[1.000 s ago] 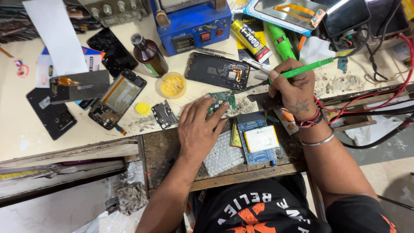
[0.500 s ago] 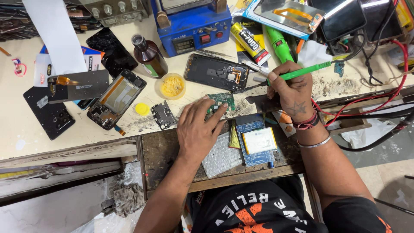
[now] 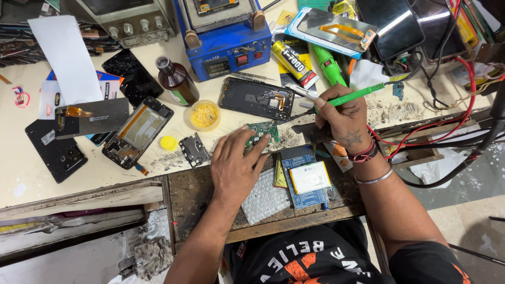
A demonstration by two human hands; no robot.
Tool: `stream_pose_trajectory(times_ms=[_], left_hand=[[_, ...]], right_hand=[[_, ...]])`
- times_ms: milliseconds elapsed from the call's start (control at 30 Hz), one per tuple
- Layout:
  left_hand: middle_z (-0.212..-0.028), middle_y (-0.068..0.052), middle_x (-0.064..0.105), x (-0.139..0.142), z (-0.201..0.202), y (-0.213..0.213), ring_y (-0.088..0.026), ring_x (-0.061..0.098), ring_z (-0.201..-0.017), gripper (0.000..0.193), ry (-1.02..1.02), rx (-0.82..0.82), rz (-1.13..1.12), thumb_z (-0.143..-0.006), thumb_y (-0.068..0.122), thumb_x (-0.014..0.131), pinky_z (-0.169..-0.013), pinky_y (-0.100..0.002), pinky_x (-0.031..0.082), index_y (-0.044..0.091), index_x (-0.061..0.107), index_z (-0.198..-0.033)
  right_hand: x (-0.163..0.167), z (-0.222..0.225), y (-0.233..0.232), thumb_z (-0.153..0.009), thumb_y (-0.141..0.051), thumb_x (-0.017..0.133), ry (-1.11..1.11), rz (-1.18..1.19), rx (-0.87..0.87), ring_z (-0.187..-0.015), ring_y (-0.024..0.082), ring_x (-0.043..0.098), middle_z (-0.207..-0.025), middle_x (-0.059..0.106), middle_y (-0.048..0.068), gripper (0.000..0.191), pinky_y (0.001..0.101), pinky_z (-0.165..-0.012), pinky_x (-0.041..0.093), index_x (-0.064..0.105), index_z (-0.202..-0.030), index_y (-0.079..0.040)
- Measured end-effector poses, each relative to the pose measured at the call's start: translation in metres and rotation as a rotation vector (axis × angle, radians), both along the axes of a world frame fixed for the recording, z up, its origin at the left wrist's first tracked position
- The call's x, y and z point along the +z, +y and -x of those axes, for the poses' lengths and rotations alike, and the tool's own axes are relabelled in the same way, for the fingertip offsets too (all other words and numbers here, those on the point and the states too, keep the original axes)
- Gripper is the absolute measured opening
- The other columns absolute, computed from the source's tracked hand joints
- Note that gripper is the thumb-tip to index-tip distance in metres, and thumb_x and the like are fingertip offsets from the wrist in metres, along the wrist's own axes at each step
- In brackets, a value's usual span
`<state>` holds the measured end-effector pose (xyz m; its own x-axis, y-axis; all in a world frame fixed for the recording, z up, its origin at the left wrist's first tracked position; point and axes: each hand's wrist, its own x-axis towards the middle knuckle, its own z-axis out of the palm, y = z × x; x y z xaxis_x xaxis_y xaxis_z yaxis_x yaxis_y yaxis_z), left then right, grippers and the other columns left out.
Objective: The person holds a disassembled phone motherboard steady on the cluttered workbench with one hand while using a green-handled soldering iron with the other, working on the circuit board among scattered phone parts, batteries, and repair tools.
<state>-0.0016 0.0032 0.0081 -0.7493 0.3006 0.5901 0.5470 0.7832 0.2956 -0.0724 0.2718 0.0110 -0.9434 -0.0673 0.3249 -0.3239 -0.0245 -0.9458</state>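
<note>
The right hand (image 3: 344,118) stays clenched around the green soldering iron (image 3: 350,96); the left hand (image 3: 235,167), open, keeps pinning the green circuit board (image 3: 263,130).

Small green rectangular circuit board (image 3: 263,131): flat on bench edge, partly covered. Slim green-handled soldering iron (image 3: 351,95): tilted, dark tip apparently near the board's right end.

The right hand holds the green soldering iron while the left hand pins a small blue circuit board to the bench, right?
Not quite. In the head view the circuit board under the left hand is green, not blue. The right hand does hold the green soldering iron.
</note>
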Motion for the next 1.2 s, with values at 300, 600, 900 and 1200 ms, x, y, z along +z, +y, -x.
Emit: stream_pose_trajectory(times_ms=[300, 600, 900, 1200], left_hand=[[-0.121, -0.006, 0.062, 0.0001, 0.0003, -0.0001, -0.026, 0.061, -0.125, 0.043, 0.002, 0.001, 0.001, -0.080, 0.022, 0.085, -0.107, -0.044, 0.046, 0.021, 0.075, -0.122], [-0.122, -0.006, 0.061, -0.0027, 0.0002, -0.0006, -0.025, 0.061, -0.125, 0.046, -0.005, -0.004, 0.004, -0.079, 0.022, 0.086, -0.108, -0.044, 0.046, 0.021, 0.075, -0.123], [-0.123, -0.006, 0.061, -0.0040, -0.0003, -0.0007, -0.024, 0.061, -0.125, 0.048, -0.009, -0.005, 0.003, -0.079, 0.022, 0.087, -0.109, -0.044, 0.045, 0.022, 0.074, -0.125], [-0.123, -0.006, 0.061, -0.0045, -0.0001, -0.0005, -0.024, 0.061, -0.126, 0.048, -0.011, -0.002, 0.007, -0.078, 0.022, 0.087, -0.109, -0.044, 0.045, 0.022, 0.074, -0.124]], right_hand=[[-0.0010, 0.0008, 0.0005, -0.103, -0.007, 0.066, -0.006, -0.003, 0.008, -0.062, 0.011, 0.062, -0.075, 0.062, 0.004, 0.015, 0.0259, -0.056, 0.051, 0.060, -0.092, -0.001], [-0.0005, 0.0002, 0.0001, -0.104, -0.006, 0.067, -0.006, 0.012, -0.004, -0.063, 0.011, 0.063, -0.077, 0.063, 0.004, 0.015, 0.0261, -0.056, 0.052, 0.060, -0.092, -0.001], [0.0010, -0.0006, -0.0001, -0.104, -0.006, 0.067, -0.013, 0.017, 0.001, -0.064, 0.012, 0.063, -0.078, 0.063, 0.005, 0.014, 0.0266, -0.057, 0.052, 0.060, -0.093, 0.000], [0.0015, -0.0008, -0.0002, -0.104, -0.006, 0.067, -0.001, 0.023, 0.014, -0.065, 0.012, 0.063, -0.079, 0.063, 0.004, 0.013, 0.0266, -0.057, 0.052, 0.060, -0.094, -0.001]])
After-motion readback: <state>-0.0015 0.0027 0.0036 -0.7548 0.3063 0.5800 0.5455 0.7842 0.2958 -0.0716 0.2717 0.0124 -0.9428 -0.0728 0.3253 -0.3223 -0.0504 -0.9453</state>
